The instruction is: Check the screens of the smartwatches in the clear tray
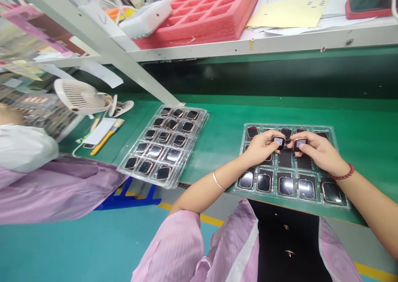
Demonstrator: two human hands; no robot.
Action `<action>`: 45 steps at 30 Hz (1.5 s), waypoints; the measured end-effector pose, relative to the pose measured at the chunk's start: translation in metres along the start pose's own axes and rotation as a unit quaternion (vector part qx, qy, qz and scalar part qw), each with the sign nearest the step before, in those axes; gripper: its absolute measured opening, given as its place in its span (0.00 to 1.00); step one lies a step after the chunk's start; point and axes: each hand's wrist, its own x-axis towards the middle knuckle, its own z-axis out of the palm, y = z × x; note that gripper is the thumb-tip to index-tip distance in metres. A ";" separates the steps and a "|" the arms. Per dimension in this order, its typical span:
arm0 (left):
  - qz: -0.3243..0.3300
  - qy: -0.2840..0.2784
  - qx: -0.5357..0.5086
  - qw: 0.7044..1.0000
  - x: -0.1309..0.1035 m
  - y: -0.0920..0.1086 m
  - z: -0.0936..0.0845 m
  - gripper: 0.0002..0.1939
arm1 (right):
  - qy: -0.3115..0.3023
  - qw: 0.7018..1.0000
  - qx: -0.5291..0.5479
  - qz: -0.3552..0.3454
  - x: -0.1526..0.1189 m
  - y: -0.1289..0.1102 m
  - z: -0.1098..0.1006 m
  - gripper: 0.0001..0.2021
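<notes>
Above a clear plastic tray (264, 196) of square watch faces, my left hand (263, 146) grips a small watch (279, 142) between thumb and fingers. Its lit screen shows a pattern. Close beside it, my right hand (320, 151) pinches a second watch (300, 144), whose screen is also lit. The two watches are held a little apart, with their screens up. Below my hands, two slots in the middle row of the tray hold no watch. Dark watches sit in the front row. My hands hide part of the back rows.
Stacked clear trays (171, 147) of watches lie left of centre. Further left are a small white fan (82, 97), a yellow-handled brush (104, 142) and another person's sleeve (46, 191). A shelf (280, 42) above carries a red foam tray (214, 19) and a phone (370, 6).
</notes>
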 end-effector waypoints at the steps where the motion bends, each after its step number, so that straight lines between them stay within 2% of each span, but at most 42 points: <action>1: -0.001 -0.001 0.003 1.000 0.000 0.000 0.000 0.14 | -0.001 1.000 0.001 0.000 0.000 0.000 0.001 0.15; 16: -0.002 -0.001 0.049 0.999 -0.002 0.005 -0.003 0.15 | -0.028 0.999 0.023 0.015 0.003 0.001 0.003 0.19; 19: 0.012 0.016 0.046 0.999 -0.001 0.002 -0.003 0.15 | -0.022 1.000 0.003 -0.001 0.004 0.003 0.005 0.15; 20: 0.017 0.023 0.043 0.999 -0.001 0.001 -0.003 0.16 | -0.020 1.000 -0.010 -0.014 0.004 0.004 0.006 0.14; 23: 0.014 0.041 0.055 0.998 0.000 -0.001 -0.003 0.23 | -0.036 0.998 -0.024 -0.042 0.005 0.005 0.006 0.21; 25: 0.005 0.046 0.070 0.996 -0.001 0.000 -0.004 0.22 | -0.050 0.998 -0.007 -0.027 0.005 0.005 0.005 0.22; 29: -0.011 0.033 0.068 0.997 -0.001 0.003 -0.005 0.16 | -0.033 0.999 0.001 -0.002 0.004 0.004 0.005 0.16; 32: -0.009 0.029 0.066 0.997 -0.001 0.001 -0.005 0.20 | -0.035 0.998 -0.015 -0.039 0.005 0.004 0.006 0.13; 34: 0.008 0.033 0.065 0.997 0.000 0.000 -0.005 0.24 | -0.049 0.997 -0.012 -0.062 0.005 0.005 0.006 0.16; 40: 0.023 0.032 0.078 0.996 -0.001 -0.002 -0.006 0.16 | -0.082 0.996 -0.001 -0.039 0.004 0.009 0.002 0.20; 44: 0.042 0.037 0.083 0.995 -0.001 -0.003 -0.008 0.25 | -0.079 0.994 -0.013 -0.071 0.004 0.008 0.004 0.23; 45: 0.043 0.035 0.083 0.995 -0.001 -0.003 -0.009 0.25 | -0.080 0.995 -0.014 -0.065 0.004 0.008 0.004 0.22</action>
